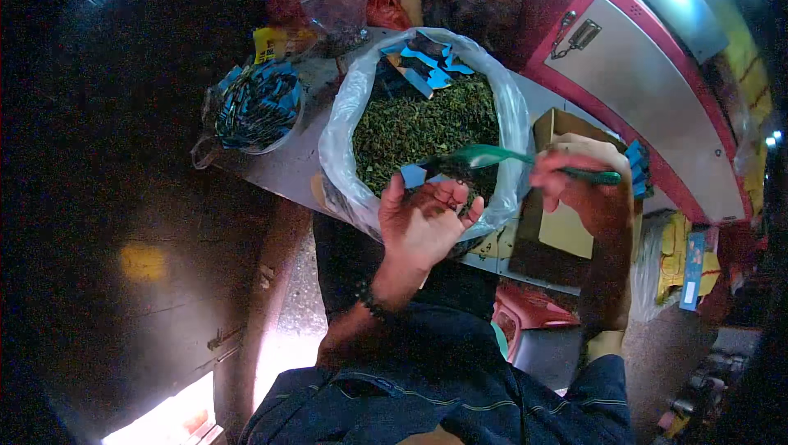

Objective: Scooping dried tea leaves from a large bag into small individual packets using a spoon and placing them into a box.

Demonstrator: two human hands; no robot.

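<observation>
A round container lined with a clear plastic bag (345, 118) stands before me, holding dried, shredded green-brown leaves (425, 118). Blue paper pieces, apparently small packets (437, 69), lie on the leaves at the far side. My left hand (425, 217) is over the near rim, palm up, with a small blue packet (414, 175) between its fingers. My right hand (582, 180), slightly blurred, grips the handle of a green spoon (486, 154). The spoon's bowl reaches over the leaves close to the packet; whether it carries leaves is unclear.
Left of the bag, a clear tub (265, 146) is heaped with blue packets (255, 106). A cardboard box (563, 232) sits under my right hand, with more blue packets (639, 168) beyond. A pink-framed cabinet (640, 94) stands at right. A clear plastic bag (338, 8) lies behind.
</observation>
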